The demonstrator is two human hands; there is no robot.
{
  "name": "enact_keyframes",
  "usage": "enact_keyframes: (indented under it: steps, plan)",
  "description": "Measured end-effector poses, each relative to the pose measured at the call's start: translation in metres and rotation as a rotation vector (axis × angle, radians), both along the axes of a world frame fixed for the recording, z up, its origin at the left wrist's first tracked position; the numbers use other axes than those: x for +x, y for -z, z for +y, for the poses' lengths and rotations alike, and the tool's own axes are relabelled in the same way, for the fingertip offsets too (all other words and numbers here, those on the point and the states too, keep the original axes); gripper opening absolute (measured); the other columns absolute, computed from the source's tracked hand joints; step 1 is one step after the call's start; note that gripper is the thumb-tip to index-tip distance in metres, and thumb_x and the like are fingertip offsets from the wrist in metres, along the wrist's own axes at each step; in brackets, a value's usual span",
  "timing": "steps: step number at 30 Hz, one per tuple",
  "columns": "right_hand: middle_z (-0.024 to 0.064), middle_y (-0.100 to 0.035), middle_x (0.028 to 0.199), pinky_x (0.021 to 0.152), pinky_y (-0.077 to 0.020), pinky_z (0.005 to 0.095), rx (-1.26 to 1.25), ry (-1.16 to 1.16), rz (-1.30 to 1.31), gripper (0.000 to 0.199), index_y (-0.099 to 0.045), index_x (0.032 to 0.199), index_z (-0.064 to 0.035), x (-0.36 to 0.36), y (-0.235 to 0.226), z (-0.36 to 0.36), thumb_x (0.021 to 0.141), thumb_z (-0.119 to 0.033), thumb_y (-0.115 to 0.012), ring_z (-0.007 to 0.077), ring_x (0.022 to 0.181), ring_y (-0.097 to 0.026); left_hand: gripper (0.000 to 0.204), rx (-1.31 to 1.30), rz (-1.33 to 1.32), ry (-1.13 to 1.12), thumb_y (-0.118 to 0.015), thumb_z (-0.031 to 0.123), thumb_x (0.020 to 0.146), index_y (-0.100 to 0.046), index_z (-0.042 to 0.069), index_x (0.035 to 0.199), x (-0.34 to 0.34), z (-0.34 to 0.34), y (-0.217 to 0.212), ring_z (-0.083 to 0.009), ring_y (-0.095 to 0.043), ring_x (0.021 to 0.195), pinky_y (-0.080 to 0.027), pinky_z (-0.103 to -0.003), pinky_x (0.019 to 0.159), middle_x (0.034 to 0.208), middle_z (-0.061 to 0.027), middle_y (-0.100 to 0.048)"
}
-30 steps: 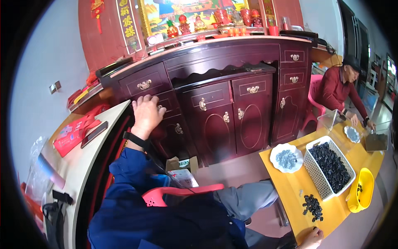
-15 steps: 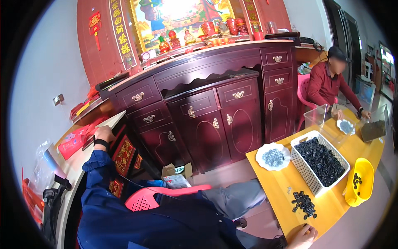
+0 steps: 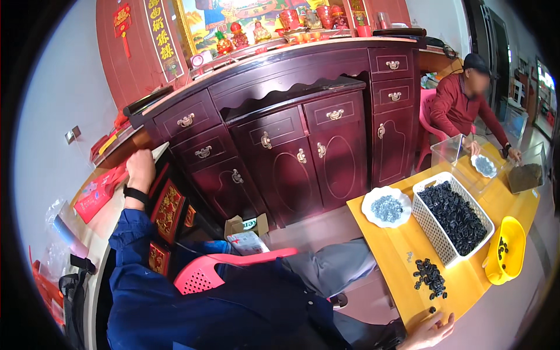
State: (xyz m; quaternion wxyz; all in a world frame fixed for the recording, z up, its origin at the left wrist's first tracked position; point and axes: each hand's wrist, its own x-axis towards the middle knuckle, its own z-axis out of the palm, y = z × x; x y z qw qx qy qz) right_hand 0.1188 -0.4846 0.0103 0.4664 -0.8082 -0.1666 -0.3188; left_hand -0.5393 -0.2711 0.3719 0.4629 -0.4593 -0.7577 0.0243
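Note:
My left hand [image 3: 140,170], with a black band at the wrist, is above the near end of a pale countertop. Its fingers are curled, and whatever they may hold is hidden. At the front edge of the yellow wooden table [image 3: 402,277] my right hand [image 3: 430,333] rests with its fingers apart and nothing in them. One small black ring-like part [image 3: 432,310] lies just beyond its fingertips. Farther in sits a loose heap of the same black parts [image 3: 430,277]. A white perforated basket [image 3: 448,258] full of them stands behind, beside a white scalloped dish [image 3: 368,209] of small clear pieces.
A yellow scoop-shaped tub [image 3: 514,233] holds a few black parts. Across the table sits a person [image 3: 452,108] in red, near clear boxes [image 3: 446,153] and another dish [image 3: 479,174]. A pink chair [image 3: 198,279] is beside me; a dark red cabinet [image 3: 274,169] stands ahead.
My left hand has risen slightly off the countertop, its fingers more curled. My right fingers have spread, leaving a black part on the table. The view has shifted a little.

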Motion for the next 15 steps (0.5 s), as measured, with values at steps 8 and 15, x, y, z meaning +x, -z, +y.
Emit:
enact_keyframes:
  steps: [8,15]
  plan:
    - [0.0018,-0.056,0.085,0.071,-0.0464,0.0275,0.512,-0.734,0.534,0.007,-0.061,0.098,-0.0023,-0.103,-0.041,0.045,0.099,-0.010,-0.061,0.0129,0.075,-0.052,0.024,-0.126,-0.138,1.266,-0.069,0.000,0.077,-0.072,0.007,0.100,0.197,0.013,0.049,-0.0348,-0.071,0.089,-0.058,-0.041,0.078,0.097,-0.0139,-0.073]
    - [0.0198,-0.045,0.150,0.118,-0.0305,0.0409,0.798,-2.074,2.029,0.077,-0.026,0.155,-0.0082,-0.210,-0.013,0.150,0.099,-0.053,-0.056,0.0284,0.136,-0.045,0.025,-0.511,-0.458,1.806,-0.074,0.018,0.083,-0.073,0.009,0.106,0.281,0.002,0.170,-0.0337,-0.073,0.095,-0.059,-0.042,0.085,0.102,-0.0140,-0.074]
